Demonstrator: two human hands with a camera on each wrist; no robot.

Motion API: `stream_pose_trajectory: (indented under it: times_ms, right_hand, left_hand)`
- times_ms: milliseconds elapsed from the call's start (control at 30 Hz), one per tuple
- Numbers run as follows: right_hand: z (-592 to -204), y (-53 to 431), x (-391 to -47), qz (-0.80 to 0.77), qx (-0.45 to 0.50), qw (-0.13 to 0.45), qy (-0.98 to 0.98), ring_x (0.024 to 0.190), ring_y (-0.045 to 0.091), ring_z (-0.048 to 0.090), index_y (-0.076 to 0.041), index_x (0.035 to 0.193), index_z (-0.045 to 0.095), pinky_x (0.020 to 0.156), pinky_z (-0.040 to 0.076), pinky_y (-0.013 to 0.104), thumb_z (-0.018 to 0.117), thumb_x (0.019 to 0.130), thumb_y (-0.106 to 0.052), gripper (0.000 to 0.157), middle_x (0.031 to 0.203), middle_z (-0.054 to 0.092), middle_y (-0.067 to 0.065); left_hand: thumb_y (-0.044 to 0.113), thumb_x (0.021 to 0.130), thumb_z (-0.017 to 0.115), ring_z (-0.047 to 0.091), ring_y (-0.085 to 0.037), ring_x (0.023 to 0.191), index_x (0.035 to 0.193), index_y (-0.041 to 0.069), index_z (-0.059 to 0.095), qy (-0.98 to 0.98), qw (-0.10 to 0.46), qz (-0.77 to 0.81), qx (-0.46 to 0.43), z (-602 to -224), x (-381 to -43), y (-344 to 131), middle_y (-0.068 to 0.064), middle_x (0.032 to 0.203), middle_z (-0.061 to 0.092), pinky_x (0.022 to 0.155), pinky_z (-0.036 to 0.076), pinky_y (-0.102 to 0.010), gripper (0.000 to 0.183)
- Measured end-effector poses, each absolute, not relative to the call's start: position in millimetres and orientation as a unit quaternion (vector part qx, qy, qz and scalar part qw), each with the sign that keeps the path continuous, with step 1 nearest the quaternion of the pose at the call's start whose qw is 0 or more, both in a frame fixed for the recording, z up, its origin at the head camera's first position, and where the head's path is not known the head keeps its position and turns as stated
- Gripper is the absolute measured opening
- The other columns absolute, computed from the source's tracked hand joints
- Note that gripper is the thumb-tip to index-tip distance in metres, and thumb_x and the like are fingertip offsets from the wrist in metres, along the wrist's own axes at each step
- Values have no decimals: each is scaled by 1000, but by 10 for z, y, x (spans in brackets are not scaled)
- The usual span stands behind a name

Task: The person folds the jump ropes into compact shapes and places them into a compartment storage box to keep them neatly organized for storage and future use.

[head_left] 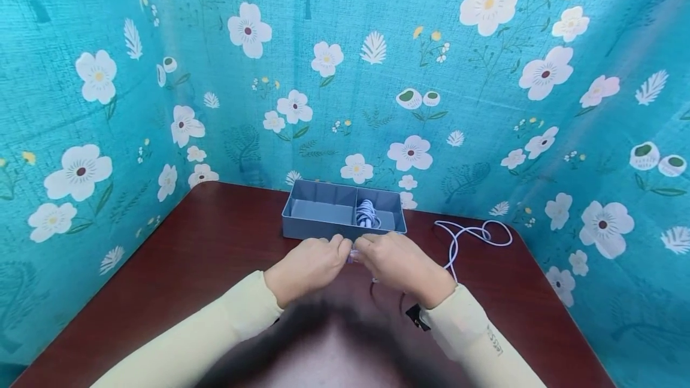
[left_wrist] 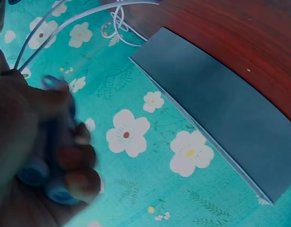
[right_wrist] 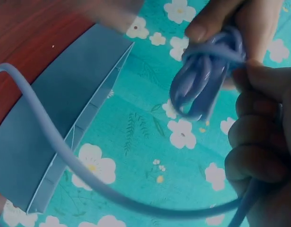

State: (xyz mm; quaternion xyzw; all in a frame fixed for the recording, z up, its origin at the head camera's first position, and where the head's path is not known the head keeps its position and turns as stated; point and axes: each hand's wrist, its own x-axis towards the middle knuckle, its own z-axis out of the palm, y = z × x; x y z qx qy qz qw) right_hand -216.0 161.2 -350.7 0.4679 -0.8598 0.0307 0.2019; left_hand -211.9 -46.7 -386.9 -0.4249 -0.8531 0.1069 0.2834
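My left hand (head_left: pixel 314 263) holds a folded bundle of lavender cord (right_wrist: pixel 204 75), best seen in the right wrist view. Blurred, rounded tube-like parts of the bundle show between its curled fingers (left_wrist: pixel 79 184) in the left wrist view. Right beside it, my right hand (head_left: pixel 401 263) grips the same cord, thumb and forefinger pinching a stretch that crosses the bundle. From under my right fingers a loose length of cord (right_wrist: pixel 93 184) hangs out in a wide curve. Both hands are close together in front of a grey-blue box (head_left: pixel 318 227).
The box has two compartments; a coiled lavender cord (head_left: pixel 366 214) lies in the right one. A loose cord length (head_left: pixel 454 253) trails over the dark red table (head_left: pixel 232 220) to the right, ending in a loop near the back edge. A flowered turquoise curtain (head_left: pixel 345 88) hangs behind.
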Motion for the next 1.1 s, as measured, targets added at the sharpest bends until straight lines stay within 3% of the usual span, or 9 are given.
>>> stream_pose_trajectory:
  times_ms: [167,267,333,433,533,600,900,967,1100]
  right_hand:
    - [-3527,1693,-2282,97,487,216,-841,61,5,50,-16,95,64,59,46,20,70,90,-28,14,82,53,-7]
    - [-3560,1725,-2358,149,474,196,-846,68,4,50,-19,94,66,63,46,21,68,91,-31,13,84,53,-10]
    - [-3576,1737,-2399,198,454,153,-855,70,5,50,-21,89,66,64,46,23,63,95,-33,13,79,52,-11]
    - [-3584,1757,-2447,299,415,42,-858,67,9,51,-22,84,65,62,45,27,52,101,-34,24,71,52,-10]
    - [-3611,1769,-2496,413,372,-54,-830,65,16,52,-14,82,64,60,45,29,46,103,-30,32,67,54,-1]
    - [-3659,1760,-2512,477,343,-82,-805,66,18,52,-8,83,64,59,44,29,46,103,-27,33,68,55,5]
    - [-4011,1479,-2402,622,261,-10,-738,48,12,37,8,76,53,43,30,24,41,105,-26,46,56,42,4]
    - [-4047,1425,-2368,581,268,27,-768,51,12,39,5,79,55,45,33,25,39,106,-28,45,59,44,5]
    - [-4048,1352,-2300,460,284,86,-837,72,11,52,-4,103,62,63,44,29,43,104,-28,31,80,59,3]
  left_hand:
    - [16,97,57,43,-9,54,100,7,53,-845,257,82,-461,-3839,-2122,-527,0,75,45,50,43,-22,11]
    - [18,97,58,45,-10,56,100,6,53,-840,268,60,-468,-3792,-2137,-536,0,76,47,51,44,-24,14]
    - [19,96,59,48,-11,57,102,5,53,-836,278,49,-470,-3747,-2140,-541,-1,78,48,52,46,-25,17]
    - [23,95,62,50,-11,60,106,5,53,-827,290,36,-480,-3695,-2133,-540,-1,81,50,54,47,-25,23]
    - [26,94,64,50,-11,62,108,3,54,-813,303,21,-497,-3668,-2115,-531,-2,84,51,57,48,-24,29]
    - [28,94,65,51,-12,63,108,2,54,-807,314,8,-501,-3660,-2113,-521,-3,85,51,58,50,-25,32]
    - [23,93,67,56,-14,70,114,-2,52,-822,338,-26,-458,-3686,-2173,-555,-7,90,52,67,53,-27,35]
    - [17,94,66,54,-15,68,115,-4,52,-826,350,-20,-441,-3700,-2187,-561,-8,89,51,63,53,-28,32]
    - [7,94,61,45,-16,59,113,-5,51,-843,371,1,-389,-3707,-2200,-563,-8,82,46,51,45,-27,25]
